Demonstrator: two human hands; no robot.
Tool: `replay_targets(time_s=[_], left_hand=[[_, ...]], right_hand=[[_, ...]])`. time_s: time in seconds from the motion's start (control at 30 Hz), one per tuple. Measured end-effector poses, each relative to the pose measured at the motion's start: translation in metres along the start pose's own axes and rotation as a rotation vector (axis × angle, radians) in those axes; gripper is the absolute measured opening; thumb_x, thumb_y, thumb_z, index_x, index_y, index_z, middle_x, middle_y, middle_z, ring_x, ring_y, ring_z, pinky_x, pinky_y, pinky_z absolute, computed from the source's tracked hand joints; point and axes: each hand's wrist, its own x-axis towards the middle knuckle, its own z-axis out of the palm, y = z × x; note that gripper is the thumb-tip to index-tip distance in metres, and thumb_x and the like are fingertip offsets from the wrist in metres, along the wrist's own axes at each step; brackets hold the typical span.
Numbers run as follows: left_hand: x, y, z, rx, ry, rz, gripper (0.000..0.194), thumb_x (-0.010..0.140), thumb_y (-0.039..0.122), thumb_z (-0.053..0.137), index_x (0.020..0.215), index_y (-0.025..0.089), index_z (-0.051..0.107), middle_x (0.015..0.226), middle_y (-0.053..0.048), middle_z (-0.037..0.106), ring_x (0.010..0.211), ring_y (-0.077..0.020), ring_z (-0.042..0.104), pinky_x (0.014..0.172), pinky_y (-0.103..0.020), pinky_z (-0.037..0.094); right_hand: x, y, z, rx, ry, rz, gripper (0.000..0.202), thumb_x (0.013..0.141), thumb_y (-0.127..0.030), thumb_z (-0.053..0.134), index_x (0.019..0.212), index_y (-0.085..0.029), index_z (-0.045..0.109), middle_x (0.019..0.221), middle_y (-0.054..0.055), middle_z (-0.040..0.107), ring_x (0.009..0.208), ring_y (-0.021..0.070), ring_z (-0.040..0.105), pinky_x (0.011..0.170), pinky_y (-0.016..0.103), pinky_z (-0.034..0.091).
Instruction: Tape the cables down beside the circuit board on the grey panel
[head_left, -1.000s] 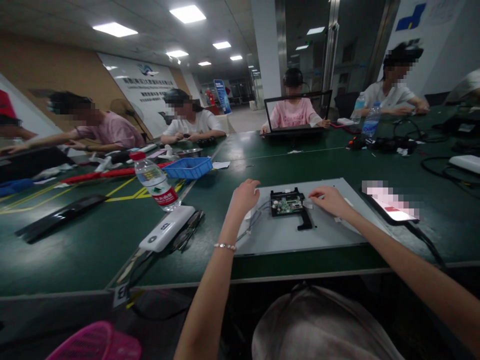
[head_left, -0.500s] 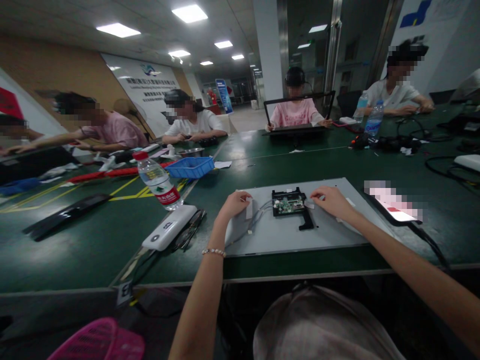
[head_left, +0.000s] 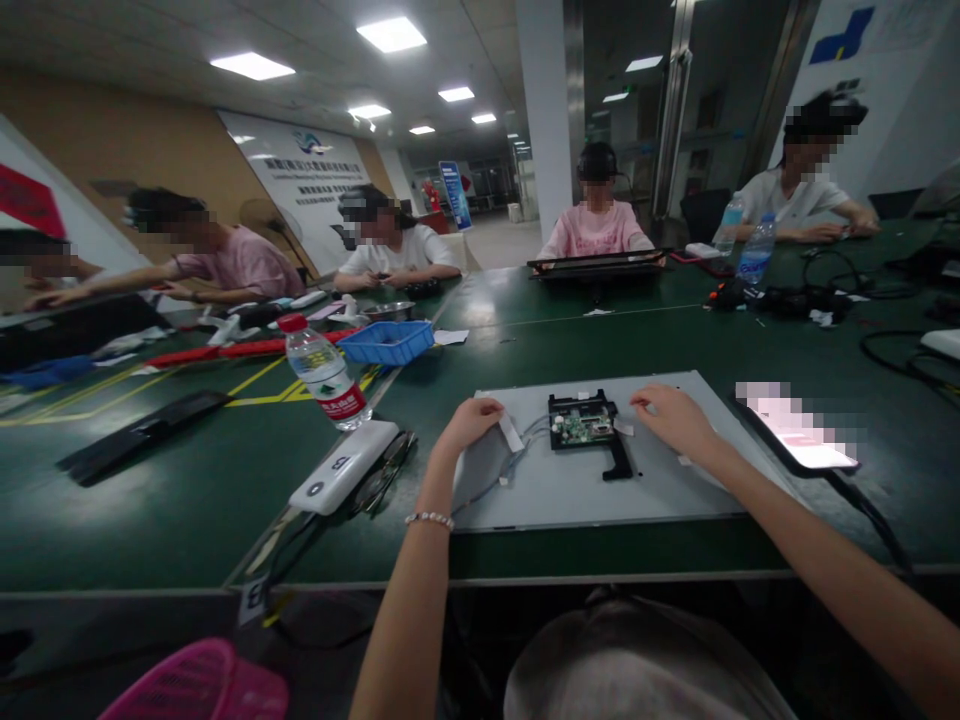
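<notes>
While the left hand (head_left: 472,424) has its thumb and fingertips drawn together, apparently on the upper end of a pale strip (head_left: 511,432), the right hand (head_left: 667,410) is half curled, fingertips close; whether it pinches anything cannot be told. The strip slants above the left part of a grey panel (head_left: 540,508); whether its lower end touches is unclear. It looks light and limp, perhaps sticky, so an end or edge would be the place to pinch.

Just beside the strip, thin wires (head_left: 534,434) run to a green board (head_left: 583,428) in a black frame (head_left: 619,462) on the panel. The board is likely fragile and best left untouched on its face; the wires look bendy but could snag fingers. A small tag (head_left: 624,429) juts from the frame towards the right hand. The panel, flat on the worktop (head_left: 600,555), seems stiff and smooth, best held by opposite edges.

Farther out, a phone (head_left: 799,440) lies to the right, its cable trailing towards the near edge. To the left are a power bank (head_left: 334,480), a bottle (head_left: 326,375) and, beyond, a blue tray (head_left: 390,343); none blocks the hands.
</notes>
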Motion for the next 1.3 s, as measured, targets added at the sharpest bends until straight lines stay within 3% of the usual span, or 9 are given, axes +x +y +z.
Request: replay_targets(time_s=[0.2, 0.33, 0.57, 0.73, 1.0, 1.13, 1.3], left_hand=[[0.001, -0.005, 0.002, -0.051, 0.015, -0.041, 0.03, 0.07, 0.038, 0.056, 0.085, 0.017, 0.073, 0.087, -0.004, 0.073, 0.085, -0.0218, 0.064, 0.084, -0.031, 0.047], [0.002, -0.006, 0.005, -0.107, 0.052, -0.098, 0.029, 0.068, 0.037, 0.059, 0.082, 0.016, 0.072, 0.08, -0.004, 0.072, 0.079, -0.0212, 0.064, 0.076, -0.029, 0.049], [-0.01, 0.017, 0.0, -0.356, 0.055, -0.141, 0.027, 0.066, 0.036, 0.065, 0.079, 0.013, 0.07, 0.072, -0.003, 0.069, 0.068, -0.0159, 0.063, 0.064, -0.024, 0.047], [-0.016, 0.027, 0.005, -0.341, 0.018, -0.165, 0.021, 0.063, 0.03, 0.069, 0.075, 0.013, 0.069, 0.061, -0.001, 0.066, 0.059, -0.0147, 0.062, 0.058, -0.023, 0.045], [-0.017, 0.033, 0.01, -0.217, -0.025, -0.177, 0.017, 0.065, 0.023, 0.065, 0.077, 0.012, 0.069, 0.057, -0.002, 0.066, 0.056, -0.0149, 0.062, 0.054, -0.021, 0.042], [-0.017, 0.03, 0.01, -0.212, -0.046, -0.182, 0.016, 0.065, 0.021, 0.064, 0.078, 0.012, 0.069, 0.057, -0.001, 0.066, 0.056, -0.0143, 0.062, 0.057, -0.022, 0.044], [-0.017, 0.027, 0.011, -0.234, -0.06, -0.149, 0.017, 0.066, 0.022, 0.064, 0.078, 0.011, 0.069, 0.058, -0.002, 0.067, 0.056, -0.0144, 0.062, 0.056, -0.022, 0.044]], right_hand=[[0.0, -0.003, -0.002, -0.053, 0.021, 0.002, 0.023, 0.087, -0.018, 0.047, 0.093, -0.018, 0.069, 0.099, 0.009, 0.069, 0.094, 0.0239, 0.062, 0.086, 0.036, 0.045], [-0.001, -0.005, 0.001, -0.043, 0.007, -0.032, 0.022, 0.087, -0.019, 0.047, 0.094, -0.019, 0.068, 0.1, 0.008, 0.068, 0.093, 0.0234, 0.062, 0.085, 0.036, 0.046], [-0.005, -0.019, -0.001, 0.058, 0.106, -0.076, 0.025, 0.089, -0.021, 0.045, 0.101, -0.018, 0.067, 0.104, 0.009, 0.066, 0.097, 0.0242, 0.06, 0.088, 0.04, 0.047], [-0.005, -0.04, 0.005, 0.088, 0.009, -0.265, 0.032, 0.089, -0.018, 0.046, 0.116, -0.021, 0.062, 0.118, 0.008, 0.062, 0.11, 0.0239, 0.055, 0.097, 0.042, 0.044], [-0.002, -0.096, 0.028, -0.012, -0.117, -0.623, 0.037, 0.089, -0.013, 0.047, 0.124, -0.017, 0.057, 0.125, 0.012, 0.058, 0.117, 0.0232, 0.052, 0.101, 0.04, 0.042], [0.006, -0.114, 0.043, -0.129, -0.13, -0.746, 0.029, 0.09, -0.011, 0.046, 0.114, -0.012, 0.061, 0.12, 0.014, 0.061, 0.114, 0.023, 0.053, 0.097, 0.04, 0.043], [0.013, -0.12, 0.054, -0.23, -0.158, -0.754, 0.017, 0.091, -0.011, 0.05, 0.096, -0.01, 0.066, 0.1, 0.012, 0.067, 0.1, 0.0224, 0.06, 0.09, 0.038, 0.045]])
